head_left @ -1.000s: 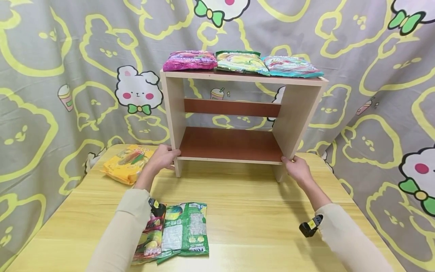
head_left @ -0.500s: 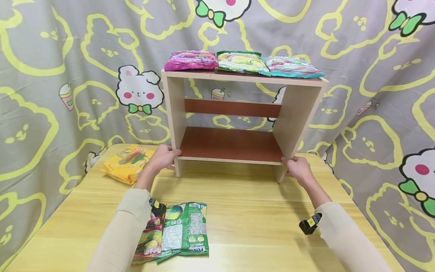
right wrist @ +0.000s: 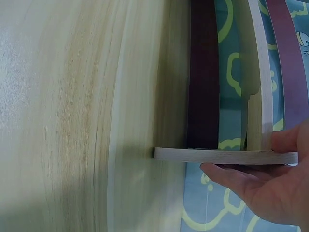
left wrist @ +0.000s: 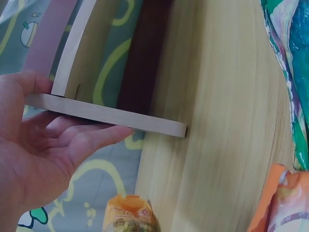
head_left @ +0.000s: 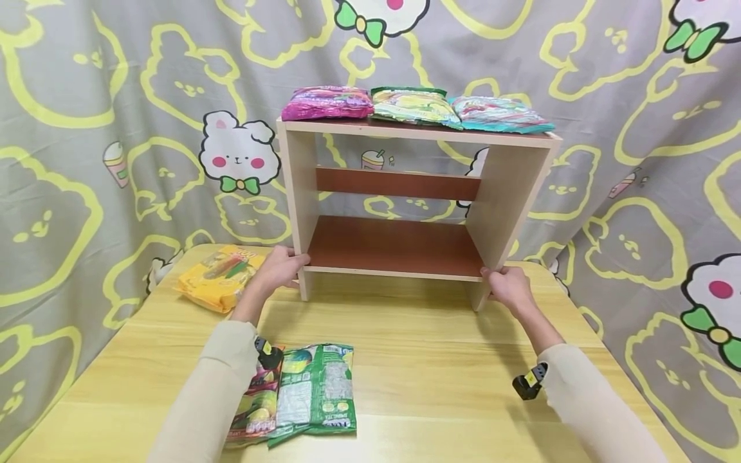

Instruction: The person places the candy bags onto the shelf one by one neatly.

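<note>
A small wooden shelf with pale side panels and red-brown boards stands at the back of the table. My left hand grips its left side panel at the lower board, thumb on the inner side and fingers along the outside, as the left wrist view also shows. On the opposite panel, my right hand holds on at the same height, thumb inside and fingers outside. Three candy bags lie in a row on the top board: a magenta bag, a green-and-yellow bag and a teal bag.
A yellow candy bag lies on the table left of the shelf, near my left hand. Closer in, a green bag lies beside a red bag that my left sleeve partly covers. Patterned curtain hangs behind.
</note>
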`<state>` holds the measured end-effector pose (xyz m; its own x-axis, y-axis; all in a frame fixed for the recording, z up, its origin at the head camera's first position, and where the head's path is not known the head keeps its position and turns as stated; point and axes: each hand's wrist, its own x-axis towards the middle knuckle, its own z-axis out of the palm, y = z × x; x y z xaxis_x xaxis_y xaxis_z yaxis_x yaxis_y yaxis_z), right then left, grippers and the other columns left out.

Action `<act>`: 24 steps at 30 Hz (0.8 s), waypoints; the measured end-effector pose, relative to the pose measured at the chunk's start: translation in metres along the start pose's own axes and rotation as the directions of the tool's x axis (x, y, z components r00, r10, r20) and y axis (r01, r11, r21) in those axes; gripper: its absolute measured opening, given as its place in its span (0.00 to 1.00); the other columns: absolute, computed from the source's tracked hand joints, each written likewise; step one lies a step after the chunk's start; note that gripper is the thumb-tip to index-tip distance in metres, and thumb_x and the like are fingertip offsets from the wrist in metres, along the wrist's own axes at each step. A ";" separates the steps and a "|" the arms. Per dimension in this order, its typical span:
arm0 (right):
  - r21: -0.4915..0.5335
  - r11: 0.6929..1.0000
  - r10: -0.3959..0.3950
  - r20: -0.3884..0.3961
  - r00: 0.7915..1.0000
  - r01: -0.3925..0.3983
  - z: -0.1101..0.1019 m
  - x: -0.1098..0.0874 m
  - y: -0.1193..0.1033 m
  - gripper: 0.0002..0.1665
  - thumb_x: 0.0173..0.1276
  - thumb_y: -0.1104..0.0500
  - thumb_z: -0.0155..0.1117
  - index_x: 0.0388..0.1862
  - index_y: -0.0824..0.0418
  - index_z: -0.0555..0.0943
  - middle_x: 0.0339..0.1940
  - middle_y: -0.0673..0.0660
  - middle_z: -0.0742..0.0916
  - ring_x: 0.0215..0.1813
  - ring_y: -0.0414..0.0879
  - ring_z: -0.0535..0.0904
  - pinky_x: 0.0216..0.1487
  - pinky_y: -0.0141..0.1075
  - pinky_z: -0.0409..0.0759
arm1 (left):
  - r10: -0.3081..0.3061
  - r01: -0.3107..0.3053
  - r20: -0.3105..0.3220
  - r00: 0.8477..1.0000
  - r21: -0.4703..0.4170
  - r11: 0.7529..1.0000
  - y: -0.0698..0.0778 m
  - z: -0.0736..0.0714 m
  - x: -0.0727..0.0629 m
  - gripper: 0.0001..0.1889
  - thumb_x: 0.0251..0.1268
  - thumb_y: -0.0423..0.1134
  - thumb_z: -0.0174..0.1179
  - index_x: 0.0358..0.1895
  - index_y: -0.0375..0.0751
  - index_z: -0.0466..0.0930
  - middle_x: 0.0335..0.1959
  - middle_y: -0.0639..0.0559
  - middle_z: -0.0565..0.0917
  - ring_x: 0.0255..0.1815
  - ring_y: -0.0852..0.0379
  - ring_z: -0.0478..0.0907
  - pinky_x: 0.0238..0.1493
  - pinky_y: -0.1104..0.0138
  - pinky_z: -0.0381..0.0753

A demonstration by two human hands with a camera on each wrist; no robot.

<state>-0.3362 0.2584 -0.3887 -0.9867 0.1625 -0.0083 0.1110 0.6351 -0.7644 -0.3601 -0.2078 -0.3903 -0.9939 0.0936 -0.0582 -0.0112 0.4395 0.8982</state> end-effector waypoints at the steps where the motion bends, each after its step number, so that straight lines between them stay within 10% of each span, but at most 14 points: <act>1: 0.001 1.000 0.000 0.000 1.000 0.000 0.000 0.000 0.000 0.32 0.77 0.46 0.51 0.60 0.73 0.80 0.61 0.74 0.81 0.45 0.55 0.89 0.47 0.41 0.88 | 0.000 0.000 -0.002 1.000 0.000 1.000 0.000 0.000 0.000 0.19 0.74 0.42 0.50 0.50 0.26 0.78 0.43 0.39 0.77 0.36 0.52 0.75 0.47 0.52 0.89; 24: -0.064 0.998 0.011 -0.006 1.000 -0.011 -0.002 0.001 -0.002 0.31 0.76 0.46 0.50 0.57 0.71 0.82 0.56 0.72 0.84 0.34 0.46 0.89 0.43 0.34 0.80 | 0.037 -0.037 0.006 0.999 0.150 0.988 0.007 0.004 -0.010 0.26 0.76 0.44 0.44 0.63 0.24 0.72 0.55 0.28 0.78 0.59 0.33 0.80 0.49 0.53 0.89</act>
<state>-0.3374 0.2588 -0.3865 -0.9846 0.1741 -0.0123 0.1293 0.6800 -0.7217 -0.3500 -0.2024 -0.3852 -0.9929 0.1153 -0.0279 0.0424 0.5644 0.8244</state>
